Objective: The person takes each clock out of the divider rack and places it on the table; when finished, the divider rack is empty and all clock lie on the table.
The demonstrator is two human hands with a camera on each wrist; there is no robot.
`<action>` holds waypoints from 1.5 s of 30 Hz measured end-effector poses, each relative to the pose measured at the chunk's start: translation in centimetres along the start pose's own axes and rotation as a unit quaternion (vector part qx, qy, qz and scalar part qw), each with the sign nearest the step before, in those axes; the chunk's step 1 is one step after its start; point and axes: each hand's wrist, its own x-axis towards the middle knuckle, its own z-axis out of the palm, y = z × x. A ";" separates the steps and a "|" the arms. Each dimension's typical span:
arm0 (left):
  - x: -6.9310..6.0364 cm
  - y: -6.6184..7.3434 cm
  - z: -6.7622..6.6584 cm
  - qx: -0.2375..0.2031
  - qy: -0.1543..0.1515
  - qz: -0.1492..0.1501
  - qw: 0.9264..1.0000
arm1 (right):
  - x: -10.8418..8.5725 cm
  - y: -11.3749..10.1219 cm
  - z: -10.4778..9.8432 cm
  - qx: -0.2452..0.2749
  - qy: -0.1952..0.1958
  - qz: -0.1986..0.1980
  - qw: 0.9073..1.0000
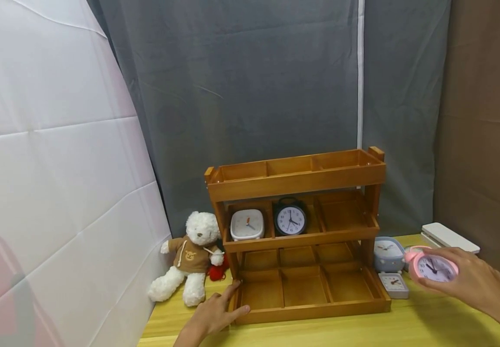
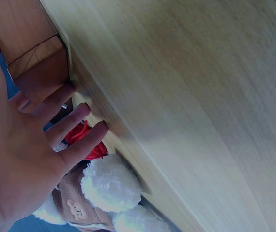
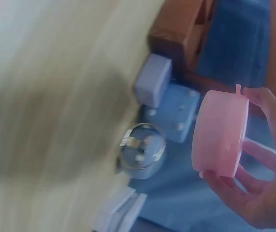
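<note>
In the head view my right hand (image 1: 471, 277) grips a pink alarm clock (image 1: 434, 267), raised off the table to the right of the wooden shelf (image 1: 315, 311). Its pink casing (image 3: 220, 133) sits between thumb and fingers in the right wrist view. My left hand (image 1: 215, 311), fingers spread, touches the front left corner of the shelf; in the left wrist view the hand (image 2: 36, 130) lies against the wooden corner (image 2: 41, 67). On the middle tier are a white clock (image 1: 247, 224) in the left compartment and a black alarm clock (image 1: 290, 220) in the centre one.
Right of the shelf stand a blue clock (image 1: 387, 254) and a small white square clock (image 1: 393, 285). A round clear-topped item (image 3: 142, 151) and white flat boxes (image 1: 449, 237) lie farther right. A white teddy bear (image 1: 193, 255) sits at left by a red object (image 1: 217, 272).
</note>
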 end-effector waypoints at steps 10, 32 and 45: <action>0.0 0.1 0.1 -0.003 -0.003 0.000 1.000 | -1.6 4.8 3.2 0.010 0.025 -0.071 0.997; 0.2 0.1 0.2 0.009 -0.001 -0.003 1.000 | -2.0 7.6 5.2 -0.002 -0.148 0.040 0.988; -0.1 0.1 0.2 0.006 0.001 -0.006 1.000 | -1.2 8.0 6.3 0.021 -0.171 0.054 0.984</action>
